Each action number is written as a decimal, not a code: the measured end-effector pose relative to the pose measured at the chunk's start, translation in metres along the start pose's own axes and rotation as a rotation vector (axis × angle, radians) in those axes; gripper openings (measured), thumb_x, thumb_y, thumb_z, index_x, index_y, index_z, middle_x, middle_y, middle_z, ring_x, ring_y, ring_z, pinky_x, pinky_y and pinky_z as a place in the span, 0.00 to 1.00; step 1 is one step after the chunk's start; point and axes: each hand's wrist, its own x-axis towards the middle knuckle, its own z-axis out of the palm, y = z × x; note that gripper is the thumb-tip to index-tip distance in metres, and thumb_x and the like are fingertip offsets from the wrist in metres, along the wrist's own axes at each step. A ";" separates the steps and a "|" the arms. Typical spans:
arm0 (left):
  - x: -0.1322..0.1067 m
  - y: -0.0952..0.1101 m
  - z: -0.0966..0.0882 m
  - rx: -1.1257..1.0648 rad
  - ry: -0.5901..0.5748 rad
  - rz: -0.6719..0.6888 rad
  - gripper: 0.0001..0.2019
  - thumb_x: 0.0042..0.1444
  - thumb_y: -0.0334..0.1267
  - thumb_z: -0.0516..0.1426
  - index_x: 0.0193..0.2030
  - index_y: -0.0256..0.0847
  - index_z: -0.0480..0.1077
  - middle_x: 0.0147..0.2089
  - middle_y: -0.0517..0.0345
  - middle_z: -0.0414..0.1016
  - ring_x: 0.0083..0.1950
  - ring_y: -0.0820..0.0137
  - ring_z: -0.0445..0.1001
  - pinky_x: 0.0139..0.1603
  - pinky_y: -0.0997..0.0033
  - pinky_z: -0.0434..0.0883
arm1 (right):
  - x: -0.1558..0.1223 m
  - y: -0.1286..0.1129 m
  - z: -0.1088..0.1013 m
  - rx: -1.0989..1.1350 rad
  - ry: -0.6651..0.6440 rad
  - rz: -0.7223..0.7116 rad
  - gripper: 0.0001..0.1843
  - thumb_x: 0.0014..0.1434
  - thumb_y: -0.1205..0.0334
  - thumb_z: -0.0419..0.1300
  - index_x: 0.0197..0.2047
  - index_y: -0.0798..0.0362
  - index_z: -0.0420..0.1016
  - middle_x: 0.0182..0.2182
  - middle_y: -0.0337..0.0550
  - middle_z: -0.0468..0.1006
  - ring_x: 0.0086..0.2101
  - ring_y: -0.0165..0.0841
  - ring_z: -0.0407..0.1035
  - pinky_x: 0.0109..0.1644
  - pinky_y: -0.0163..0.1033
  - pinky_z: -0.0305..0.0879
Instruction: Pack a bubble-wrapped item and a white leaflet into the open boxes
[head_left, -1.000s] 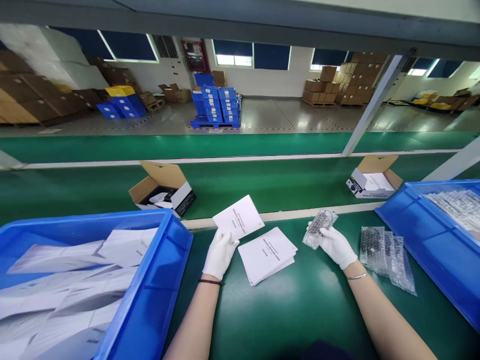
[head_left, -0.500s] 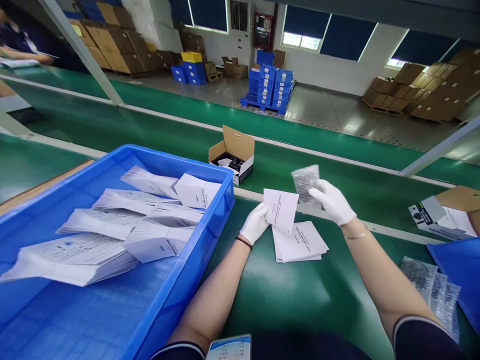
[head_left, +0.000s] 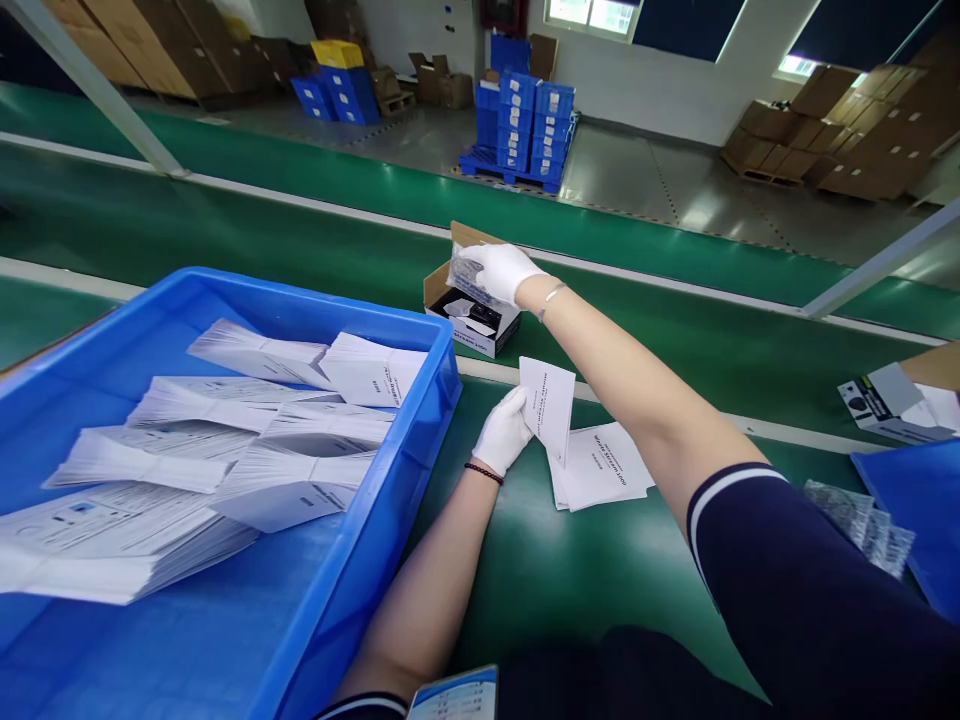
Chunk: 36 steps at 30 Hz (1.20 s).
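My left hand [head_left: 504, 432], in a white glove, is closed on a white printed booklet [head_left: 547, 405] held upright above a small pile of similar booklets [head_left: 606, 468] on the green table. Stretched forward, my gloved right hand [head_left: 501, 272] grips a clear plastic bag [head_left: 469, 275] whose contents I cannot make out. It is over an open cardboard box [head_left: 480, 340] with a raised flap and dark contents, partly hidden by the hand and bag.
To the left stands a blue crate [head_left: 420, 440] with several banded bundles of booklets [head_left: 300, 480]. At the right are another open box [head_left: 892, 400], several plastic bags [head_left: 862, 520] and a blue bin [head_left: 919, 500]. A white rail [head_left: 750, 430] crosses behind the table.
My right hand has carried the plastic bag left and forward to the open box. My left hand still holds the booklet, now turned slightly. The view has tilted down.
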 end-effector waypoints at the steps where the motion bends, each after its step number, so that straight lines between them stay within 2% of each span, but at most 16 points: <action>1: 0.000 0.000 -0.001 0.002 0.003 0.006 0.11 0.64 0.29 0.51 0.45 0.37 0.75 0.47 0.51 0.80 0.51 0.66 0.78 0.59 0.66 0.71 | 0.005 -0.001 0.004 -0.018 -0.019 0.009 0.20 0.65 0.69 0.52 0.58 0.59 0.73 0.53 0.42 0.75 0.56 0.42 0.67 0.61 0.46 0.59; 3: 0.002 0.000 -0.003 0.011 0.017 0.008 0.10 0.64 0.30 0.52 0.43 0.37 0.75 0.45 0.52 0.80 0.51 0.67 0.78 0.59 0.68 0.71 | 0.012 0.001 0.012 -0.049 -0.055 0.030 0.19 0.67 0.67 0.52 0.58 0.60 0.74 0.53 0.44 0.75 0.54 0.40 0.68 0.60 0.44 0.60; 6: 0.004 -0.002 -0.007 0.005 0.028 -0.016 0.09 0.64 0.33 0.54 0.45 0.37 0.75 0.46 0.51 0.80 0.52 0.67 0.78 0.60 0.69 0.71 | 0.013 0.011 0.027 -0.064 -0.137 0.058 0.20 0.62 0.65 0.59 0.57 0.59 0.75 0.51 0.49 0.78 0.49 0.42 0.72 0.55 0.43 0.65; 8: 0.005 -0.003 -0.008 -0.011 0.023 -0.031 0.10 0.64 0.33 0.54 0.47 0.37 0.75 0.48 0.51 0.80 0.53 0.67 0.78 0.60 0.68 0.70 | 0.011 0.020 0.036 -0.115 -0.244 0.100 0.25 0.56 0.62 0.64 0.57 0.57 0.75 0.51 0.51 0.78 0.48 0.45 0.73 0.52 0.45 0.68; 11: 0.005 -0.004 -0.007 -0.017 0.020 -0.036 0.11 0.64 0.33 0.53 0.48 0.36 0.74 0.48 0.50 0.80 0.54 0.66 0.77 0.62 0.66 0.70 | 0.008 0.032 0.046 -0.246 -0.367 0.130 0.31 0.52 0.63 0.67 0.60 0.52 0.74 0.52 0.50 0.78 0.49 0.47 0.72 0.51 0.47 0.68; 14: 0.005 -0.004 -0.006 -0.011 0.020 -0.029 0.11 0.65 0.32 0.52 0.47 0.36 0.75 0.50 0.50 0.80 0.56 0.65 0.76 0.62 0.64 0.69 | 0.005 0.041 0.054 -0.327 -0.369 0.130 0.31 0.49 0.66 0.68 0.58 0.53 0.76 0.49 0.50 0.79 0.48 0.47 0.73 0.51 0.47 0.68; 17: 0.004 -0.004 -0.005 -0.006 0.025 -0.010 0.11 0.65 0.31 0.52 0.47 0.35 0.75 0.51 0.49 0.79 0.57 0.64 0.76 0.63 0.62 0.69 | 0.000 0.048 0.058 -0.327 -0.323 0.212 0.28 0.47 0.63 0.70 0.53 0.59 0.79 0.47 0.56 0.79 0.46 0.50 0.73 0.50 0.49 0.69; 21: 0.004 -0.006 -0.007 0.013 0.004 0.006 0.11 0.63 0.32 0.55 0.49 0.35 0.74 0.53 0.47 0.78 0.60 0.60 0.74 0.64 0.57 0.68 | -0.010 0.053 0.061 -0.313 -0.280 0.289 0.27 0.48 0.60 0.70 0.51 0.63 0.79 0.45 0.62 0.79 0.46 0.53 0.73 0.48 0.52 0.69; 25: 0.005 -0.007 -0.007 0.031 -0.019 0.035 0.12 0.60 0.32 0.57 0.50 0.35 0.74 0.55 0.44 0.77 0.62 0.58 0.72 0.65 0.55 0.67 | -0.024 0.060 0.060 -0.313 -0.319 0.250 0.28 0.52 0.59 0.67 0.57 0.55 0.75 0.48 0.59 0.78 0.48 0.53 0.72 0.49 0.53 0.67; 27: 0.007 -0.007 -0.006 0.035 0.029 0.108 0.12 0.59 0.32 0.59 0.49 0.34 0.74 0.55 0.43 0.77 0.62 0.56 0.72 0.63 0.56 0.69 | -0.034 0.066 0.051 -0.292 -0.382 0.252 0.29 0.55 0.59 0.65 0.61 0.51 0.71 0.48 0.55 0.78 0.45 0.51 0.73 0.48 0.51 0.66; 29: 0.009 -0.007 -0.006 0.050 0.134 0.220 0.12 0.57 0.31 0.59 0.49 0.34 0.74 0.55 0.42 0.77 0.60 0.54 0.73 0.59 0.55 0.72 | -0.048 0.073 0.033 -0.252 -0.389 0.248 0.25 0.59 0.57 0.61 0.60 0.50 0.71 0.46 0.52 0.79 0.42 0.47 0.74 0.46 0.48 0.66; 31: 0.011 -0.006 -0.006 0.073 0.213 0.309 0.14 0.57 0.32 0.60 0.50 0.35 0.73 0.57 0.43 0.76 0.60 0.52 0.73 0.55 0.54 0.74 | -0.069 0.073 0.011 -0.193 -0.245 0.174 0.20 0.66 0.56 0.51 0.57 0.51 0.74 0.47 0.50 0.79 0.43 0.45 0.73 0.47 0.47 0.65; 33: 0.012 -0.005 -0.008 0.098 0.217 0.337 0.16 0.56 0.33 0.60 0.52 0.37 0.72 0.60 0.43 0.74 0.60 0.51 0.73 0.53 0.53 0.76 | -0.098 0.064 -0.004 -0.150 -0.041 0.015 0.23 0.70 0.53 0.43 0.57 0.52 0.74 0.50 0.49 0.77 0.48 0.44 0.71 0.51 0.47 0.64; 34: 0.012 -0.004 -0.008 0.106 0.205 0.337 0.18 0.55 0.34 0.60 0.53 0.38 0.72 0.60 0.43 0.73 0.60 0.51 0.73 0.52 0.53 0.76 | -0.115 0.056 -0.007 -0.157 0.025 -0.085 0.24 0.71 0.51 0.44 0.58 0.52 0.73 0.52 0.50 0.76 0.50 0.45 0.69 0.53 0.48 0.63; 36: 0.011 -0.004 -0.009 0.107 0.172 0.321 0.19 0.53 0.33 0.61 0.53 0.37 0.72 0.59 0.43 0.74 0.59 0.53 0.74 0.51 0.55 0.77 | -0.149 0.037 0.000 -0.241 -0.015 -0.290 0.25 0.66 0.46 0.55 0.59 0.52 0.72 0.53 0.51 0.75 0.53 0.47 0.67 0.56 0.51 0.60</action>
